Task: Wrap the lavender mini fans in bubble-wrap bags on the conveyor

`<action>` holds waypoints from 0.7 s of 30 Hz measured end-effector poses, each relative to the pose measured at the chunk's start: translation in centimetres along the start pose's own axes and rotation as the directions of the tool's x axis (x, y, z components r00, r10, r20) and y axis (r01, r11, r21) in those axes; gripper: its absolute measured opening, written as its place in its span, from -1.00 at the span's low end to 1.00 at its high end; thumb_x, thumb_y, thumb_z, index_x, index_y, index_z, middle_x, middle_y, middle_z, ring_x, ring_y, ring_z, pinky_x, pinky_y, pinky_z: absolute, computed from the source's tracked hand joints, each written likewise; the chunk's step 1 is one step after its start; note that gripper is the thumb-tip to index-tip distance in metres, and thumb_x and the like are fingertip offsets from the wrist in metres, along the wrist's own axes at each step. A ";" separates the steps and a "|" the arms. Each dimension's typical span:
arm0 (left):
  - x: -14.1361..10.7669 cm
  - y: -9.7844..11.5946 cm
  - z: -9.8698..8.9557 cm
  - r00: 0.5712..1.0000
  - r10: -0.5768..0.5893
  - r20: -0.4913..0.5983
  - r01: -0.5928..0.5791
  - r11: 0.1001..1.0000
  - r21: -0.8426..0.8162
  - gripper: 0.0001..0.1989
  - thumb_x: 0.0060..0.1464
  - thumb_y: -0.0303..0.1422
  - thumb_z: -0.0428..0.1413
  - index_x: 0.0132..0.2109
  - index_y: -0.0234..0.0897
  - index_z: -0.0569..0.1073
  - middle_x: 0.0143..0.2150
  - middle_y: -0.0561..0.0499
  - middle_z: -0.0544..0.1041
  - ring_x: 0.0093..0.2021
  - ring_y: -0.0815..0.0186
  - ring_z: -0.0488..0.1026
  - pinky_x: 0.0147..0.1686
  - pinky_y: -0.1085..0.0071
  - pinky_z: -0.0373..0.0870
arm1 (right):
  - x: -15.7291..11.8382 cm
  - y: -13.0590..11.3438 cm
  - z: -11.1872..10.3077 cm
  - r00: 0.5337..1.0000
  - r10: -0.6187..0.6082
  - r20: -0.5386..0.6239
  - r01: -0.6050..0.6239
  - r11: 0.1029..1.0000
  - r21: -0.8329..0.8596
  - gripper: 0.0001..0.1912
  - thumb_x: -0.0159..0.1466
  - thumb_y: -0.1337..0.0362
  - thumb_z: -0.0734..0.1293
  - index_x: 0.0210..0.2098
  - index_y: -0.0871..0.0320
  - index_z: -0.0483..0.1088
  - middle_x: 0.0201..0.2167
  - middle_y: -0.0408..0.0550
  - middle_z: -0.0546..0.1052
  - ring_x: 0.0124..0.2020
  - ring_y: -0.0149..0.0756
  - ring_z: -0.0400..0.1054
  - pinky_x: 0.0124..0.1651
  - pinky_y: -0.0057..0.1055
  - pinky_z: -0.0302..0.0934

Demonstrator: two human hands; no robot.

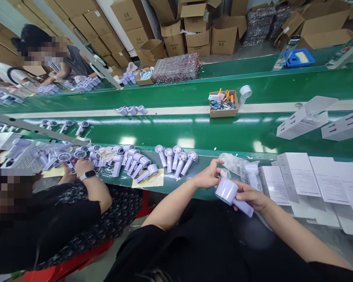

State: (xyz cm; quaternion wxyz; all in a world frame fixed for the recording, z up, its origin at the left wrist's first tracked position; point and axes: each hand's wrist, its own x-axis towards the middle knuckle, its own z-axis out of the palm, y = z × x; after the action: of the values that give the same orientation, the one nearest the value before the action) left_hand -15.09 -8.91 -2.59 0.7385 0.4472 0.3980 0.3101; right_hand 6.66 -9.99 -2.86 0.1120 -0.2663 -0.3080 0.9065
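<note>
A lavender handheld fan (227, 191) is in front of my body, its round head to the left and its handle slanting down to the right. My right hand (249, 196) is closed round it where head and handle meet. My left hand (208, 175) is at the upper left of the fan head, its fingers closed on a small whitish translucent piece (224, 173). Just beyond my hands lies bubble wrap (233, 163), and a bubble-wrapped lavender item (253, 176) is beside my right hand. Several lavender fans (182, 157) lie to the left of my left hand.
White boxes (301, 178) stand at the right. A cardboard box of parts (223, 105) and a tape roll (245, 92) sit across the green belt (170, 133). At the left a co-worker's hand (84, 166) is among more fans; another person (56, 58) is at the far side.
</note>
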 end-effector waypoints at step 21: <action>-3.8 -4.1 2.4 0.960 0.280 0.032 -0.184 0.537 0.823 -0.79 0.07 -0.52 -0.09 -0.14 -0.29 0.31 -0.21 -0.12 0.40 -0.17 0.23 0.37 -0.12 0.32 0.31 | -1.1 3.1 3.1 0.696 -0.046 -0.717 0.141 0.987 0.074 -0.62 0.03 0.20 0.47 -0.26 0.04 0.22 -0.42 -0.16 0.48 -0.37 -0.24 0.45 -0.50 -0.36 0.37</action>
State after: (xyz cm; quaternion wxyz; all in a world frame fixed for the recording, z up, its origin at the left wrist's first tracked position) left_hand -14.46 -14.64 -4.41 0.3777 0.7696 0.4709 0.2082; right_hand 5.78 -14.37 -2.20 0.2846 -0.5727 -0.1972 0.7431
